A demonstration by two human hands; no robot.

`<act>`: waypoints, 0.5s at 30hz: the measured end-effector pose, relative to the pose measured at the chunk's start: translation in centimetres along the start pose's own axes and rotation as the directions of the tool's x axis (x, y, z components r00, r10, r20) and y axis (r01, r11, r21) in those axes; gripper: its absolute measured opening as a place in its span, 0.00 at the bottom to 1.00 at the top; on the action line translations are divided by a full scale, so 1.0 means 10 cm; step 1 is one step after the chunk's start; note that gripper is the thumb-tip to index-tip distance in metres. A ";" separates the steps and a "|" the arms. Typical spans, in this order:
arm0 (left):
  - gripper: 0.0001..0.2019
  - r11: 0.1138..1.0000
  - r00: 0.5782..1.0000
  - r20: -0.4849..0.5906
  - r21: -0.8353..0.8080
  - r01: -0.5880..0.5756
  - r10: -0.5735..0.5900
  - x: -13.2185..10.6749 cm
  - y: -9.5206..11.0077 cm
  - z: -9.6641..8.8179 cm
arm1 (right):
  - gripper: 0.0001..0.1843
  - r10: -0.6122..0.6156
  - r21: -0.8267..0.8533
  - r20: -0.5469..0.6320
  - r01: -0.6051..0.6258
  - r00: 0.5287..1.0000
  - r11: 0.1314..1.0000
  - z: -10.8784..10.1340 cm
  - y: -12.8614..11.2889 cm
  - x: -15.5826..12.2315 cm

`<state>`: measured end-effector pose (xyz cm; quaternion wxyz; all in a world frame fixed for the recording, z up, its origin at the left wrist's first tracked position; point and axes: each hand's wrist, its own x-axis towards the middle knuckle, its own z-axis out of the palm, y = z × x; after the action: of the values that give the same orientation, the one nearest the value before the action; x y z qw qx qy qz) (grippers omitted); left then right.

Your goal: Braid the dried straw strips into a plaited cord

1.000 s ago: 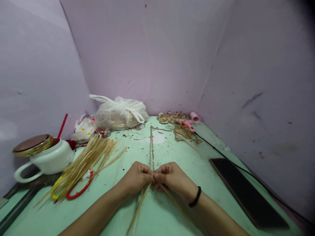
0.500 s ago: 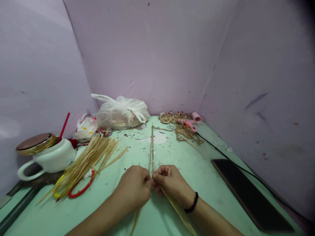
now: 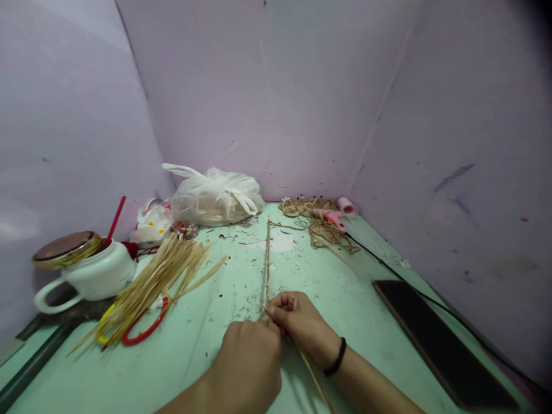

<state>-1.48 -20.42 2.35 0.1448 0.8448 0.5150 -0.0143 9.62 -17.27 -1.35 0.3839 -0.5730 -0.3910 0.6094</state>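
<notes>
A thin twisted straw cord [image 3: 268, 264] runs straight toward me down the table. My right hand [image 3: 299, 322], with a black band at the wrist, pinches its near end between thumb and fingers. A pale straw strand [image 3: 317, 382] trails from beneath that hand toward the front edge. My left hand [image 3: 252, 359] is a closed fist just below and left, knuckles up, touching or nearly touching the right fingertips. A short bit of strand shows at its top; the rest of its grip is hidden. Left of both hands lies a bundle of loose straw strands [image 3: 159, 276].
Red- and yellow-handled scissors [image 3: 146, 332] lie under the bundle. A white enamel pot [image 3: 101, 273] with a tilted lid [image 3: 66, 249] stands left. Behind are a plastic bag [image 3: 215, 198], a pink glue gun [image 3: 332, 219] and coiled cords [image 3: 328, 234]. A dark flat slab [image 3: 440, 342] lies right.
My left hand has moved down and to the right, now below my right hand's fingertips. My right hand keeps its pinch on the cord. The view has shifted slightly.
</notes>
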 end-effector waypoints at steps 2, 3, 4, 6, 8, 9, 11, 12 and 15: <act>0.16 0.998 0.999 -0.010 -0.018 0.053 -0.053 0.01 -0.06 -0.12 | 0.06 0.016 0.004 0.022 -0.016 1.000 1.000 -0.01 -0.02 -0.01; 0.18 0.994 0.994 -0.037 -0.042 0.103 -0.104 0.04 -0.10 -0.17 | 0.06 0.016 -0.001 0.037 -0.016 0.999 1.000 -0.02 -0.03 -0.01; 0.20 0.986 0.985 -0.074 -0.068 0.154 -0.159 0.08 -0.15 -0.22 | 0.06 0.009 -0.008 0.052 -0.009 0.999 1.000 -0.02 -0.04 -0.01; 0.19 0.969 0.961 -0.168 -0.150 0.196 -0.220 0.18 -0.27 -0.27 | 0.05 -0.011 -0.019 0.079 0.012 0.997 1.000 -0.04 -0.05 -0.01; 0.15 0.936 0.963 -0.146 -0.306 0.172 -0.224 0.28 -0.37 -0.27 | 0.06 -0.017 -0.019 0.094 0.019 0.995 1.000 -0.05 -0.04 -0.01; 0.12 0.892 0.971 -0.068 -0.412 0.183 -0.231 0.33 -0.40 -0.24 | 0.06 -0.016 -0.015 0.094 0.018 0.995 1.000 -0.05 -0.04 -0.01; 0.11 0.744 0.962 0.148 -0.611 0.270 -0.227 0.38 -0.42 -0.19 | 0.06 -0.019 0.000 0.094 0.020 0.995 1.000 -0.04 -0.04 -0.01; 0.11 0.652 0.947 0.243 -0.688 0.319 -0.208 0.39 -0.41 -0.16 | 0.06 -0.028 0.006 0.101 0.027 0.994 1.000 -0.04 -0.04 -0.01; 0.09 0.399 0.921 0.378 -0.833 0.383 -0.094 0.38 -0.35 -0.09 | 0.05 -0.048 0.002 0.138 0.048 0.989 0.999 -0.04 -0.04 -0.01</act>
<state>-2.92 -15.42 1.73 0.6344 0.5440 0.5349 0.1241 10.04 -17.15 -0.98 0.3701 -0.5203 -0.4308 0.6378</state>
